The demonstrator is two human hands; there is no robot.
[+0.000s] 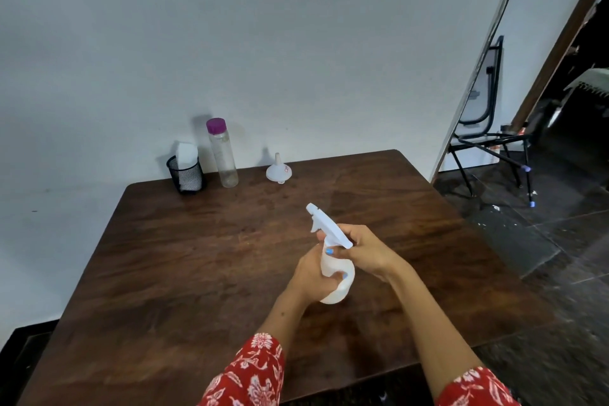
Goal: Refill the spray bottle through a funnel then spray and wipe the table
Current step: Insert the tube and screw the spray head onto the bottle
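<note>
Spray bottle [336, 270] upright at table [197, 257] centre. Left hand [313, 273] wraps body, right hand [362, 249] grips neck under trigger head [326, 224], likely unscrewing. Funnel [278, 170] at 12 o'clock, clear bottle [223, 155] at 11, mesh cup [188, 175] beyond. Risk: light bottle twists, tips if left grip slackens; dip tube drips on lift-out.

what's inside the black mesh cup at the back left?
The mesh cup holds folded white material, likely paper or cloth, whose top stands above the rim. The lower part shows only faintly through the mesh; whether anything else sits at the bottom cannot be told.
</note>
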